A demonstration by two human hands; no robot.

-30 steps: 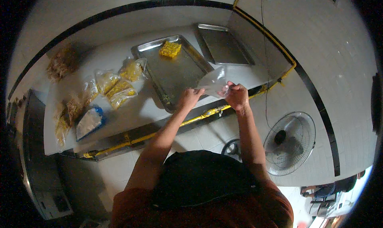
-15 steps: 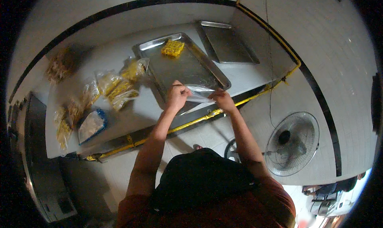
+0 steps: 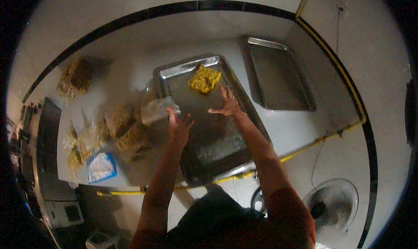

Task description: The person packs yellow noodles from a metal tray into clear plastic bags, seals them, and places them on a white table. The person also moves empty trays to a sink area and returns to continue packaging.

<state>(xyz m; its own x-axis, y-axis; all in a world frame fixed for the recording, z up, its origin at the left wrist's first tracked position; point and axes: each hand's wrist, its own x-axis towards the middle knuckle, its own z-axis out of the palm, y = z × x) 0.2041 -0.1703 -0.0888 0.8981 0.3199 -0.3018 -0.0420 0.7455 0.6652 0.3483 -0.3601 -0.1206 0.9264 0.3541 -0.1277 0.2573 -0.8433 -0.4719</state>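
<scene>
A yellow, lumpy block (image 3: 204, 79) lies toward the far end of a large metal tray (image 3: 213, 155). My right hand (image 3: 227, 104) is spread over the tray, its fingertips just short of the block on the near side. At the tray's left side, my left hand (image 3: 178, 128) has its fingers apart. Its fingertips meet the edge of a crumpled clear plastic bag (image 3: 157, 110); whether they touch it or only overlap it in view, I cannot tell. The bag lies across the tray's left rim or just above it.
Several bags of yellowish stuff (image 3: 130, 138) lie left on the white table. Near them is a blue-edged packet (image 3: 101, 167); a brownish bundle (image 3: 75, 78) sits at the far left. A second metal tray (image 3: 278, 75) stands right. A fan (image 3: 331, 210) is at lower right.
My hands have parted and moved farther over the tray. The clear bag held between them has left the right hand, and that hand has opened near the block. The view has shifted.
</scene>
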